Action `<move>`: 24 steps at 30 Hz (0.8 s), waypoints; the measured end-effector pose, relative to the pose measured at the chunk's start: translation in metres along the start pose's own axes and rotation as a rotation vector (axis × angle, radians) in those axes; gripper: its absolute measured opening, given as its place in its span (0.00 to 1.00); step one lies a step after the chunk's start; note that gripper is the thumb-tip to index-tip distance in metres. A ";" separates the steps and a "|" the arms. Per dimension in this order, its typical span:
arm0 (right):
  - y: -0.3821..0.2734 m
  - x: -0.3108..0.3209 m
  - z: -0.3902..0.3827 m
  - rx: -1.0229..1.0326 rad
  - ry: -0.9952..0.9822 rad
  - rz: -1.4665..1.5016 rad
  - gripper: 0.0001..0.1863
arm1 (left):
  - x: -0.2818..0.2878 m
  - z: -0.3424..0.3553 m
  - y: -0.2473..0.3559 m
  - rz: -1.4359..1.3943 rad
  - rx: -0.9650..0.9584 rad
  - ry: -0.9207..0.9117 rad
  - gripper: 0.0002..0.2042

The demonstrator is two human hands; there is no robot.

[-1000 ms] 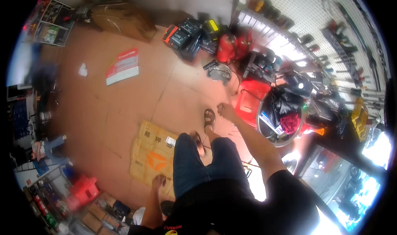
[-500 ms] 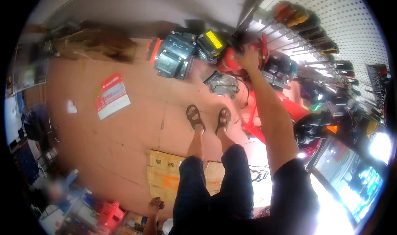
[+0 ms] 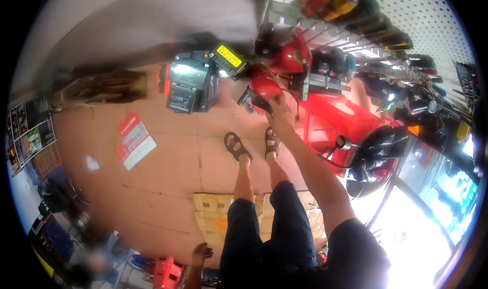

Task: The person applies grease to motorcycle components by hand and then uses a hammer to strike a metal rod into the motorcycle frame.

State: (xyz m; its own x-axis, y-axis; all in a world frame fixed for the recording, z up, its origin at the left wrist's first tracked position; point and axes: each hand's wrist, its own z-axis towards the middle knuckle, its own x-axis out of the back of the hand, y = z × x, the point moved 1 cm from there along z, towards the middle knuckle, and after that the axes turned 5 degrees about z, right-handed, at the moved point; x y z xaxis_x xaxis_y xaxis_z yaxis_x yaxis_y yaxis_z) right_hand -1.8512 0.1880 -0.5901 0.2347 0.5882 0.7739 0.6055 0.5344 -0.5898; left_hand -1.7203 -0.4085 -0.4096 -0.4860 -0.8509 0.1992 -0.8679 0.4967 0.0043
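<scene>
My right hand (image 3: 281, 112) reaches forward and is closed around a dark handle part beside a red fire extinguisher (image 3: 264, 82), which shows as a rounded red body. Blur and my fingers hide part of the grip. A second red extinguisher (image 3: 291, 58) stands just behind it, against the rack. To their left, several dark batteries (image 3: 189, 80) sit together on the floor, one with a yellow label (image 3: 229, 56). Low at my left side hangs my left hand (image 3: 201, 253), its fingers loosely bent and a little apart, with nothing seen in it.
A red plastic stool-like frame (image 3: 335, 117) stands on the right, below a rack of hanging tools (image 3: 356, 39). Flattened cardboard (image 3: 206, 212) lies under my legs. A red-and-white sheet (image 3: 135, 141) is on the floor at left, and a red plastic basket (image 3: 168, 272) is behind me.
My right hand has come back toward me from the far red extinguishers, and the nearer one now sits closer to me. The view has shifted, so the batteries appear further left.
</scene>
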 end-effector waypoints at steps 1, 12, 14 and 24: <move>-0.002 0.002 -0.003 -0.006 0.018 0.029 0.19 | 0.003 0.001 0.003 0.009 -0.005 0.000 0.17; -0.008 0.006 0.100 -0.120 0.117 0.062 0.18 | -0.011 -0.003 0.028 0.012 -0.059 0.032 0.15; -0.008 0.010 0.118 -0.127 0.101 0.037 0.19 | -0.013 -0.001 0.032 0.028 -0.113 0.018 0.15; -0.026 -0.011 -0.049 -0.119 -0.191 0.238 0.29 | 0.013 -0.004 0.025 0.031 -0.158 0.110 0.19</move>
State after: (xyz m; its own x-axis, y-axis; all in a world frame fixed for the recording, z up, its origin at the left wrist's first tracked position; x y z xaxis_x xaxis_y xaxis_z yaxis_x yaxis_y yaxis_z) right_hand -1.8321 0.1381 -0.5720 0.2402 0.7970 0.5541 0.6379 0.3007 -0.7090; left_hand -1.7476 -0.4067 -0.4033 -0.4909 -0.8152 0.3075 -0.8213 0.5508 0.1489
